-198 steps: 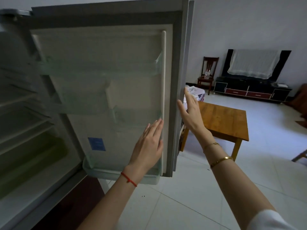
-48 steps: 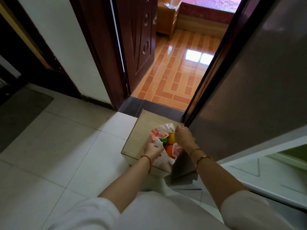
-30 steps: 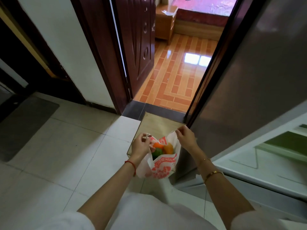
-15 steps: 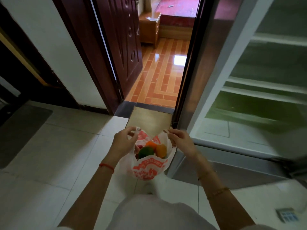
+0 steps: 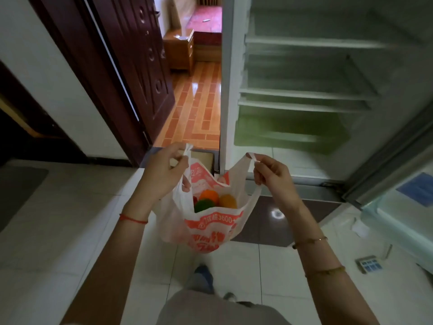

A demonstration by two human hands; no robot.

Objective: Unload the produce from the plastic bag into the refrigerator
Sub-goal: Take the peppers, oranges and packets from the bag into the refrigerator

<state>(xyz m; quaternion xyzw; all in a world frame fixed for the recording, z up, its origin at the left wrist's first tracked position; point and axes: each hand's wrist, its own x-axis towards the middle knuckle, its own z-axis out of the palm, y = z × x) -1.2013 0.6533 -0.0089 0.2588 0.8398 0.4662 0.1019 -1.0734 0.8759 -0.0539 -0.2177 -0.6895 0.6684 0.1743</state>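
a white plastic bag (image 5: 206, 221) with red print is held up in the lower middle of the frame, above the pale tiled floor (image 5: 58, 231), its mouth pulled open between two hands. one handle is pinched in the closed fingers of the left hand (image 5: 167, 171), left of centre, and the other handle is pinched between thumb and fingers of the right hand (image 5: 271, 174), right of centre; both handles are drawn taut and apart. inside the open bag, produce is seen: an orange piece (image 5: 209, 195) at the back, a green piece (image 5: 204, 205) in front of it and a yellow-orange piece (image 5: 227, 201) to the right, all touching; a sliver of something red shows at the left, too hidden to be told. a red string is worn on the left wrist and thin bangles on the right forearm

the open refrigerator (image 5: 304, 90) fills the upper right of the frame, with bare shelves and a greenish drawer below them; its door (image 5: 403, 184) stands at the right edge. a dark wooden door (image 5: 140, 66) stands open in the upper left, and a room with orange floor tiles is seen beyond it. a small keypad-like object (image 5: 369, 263) lies on the floor at the lower right
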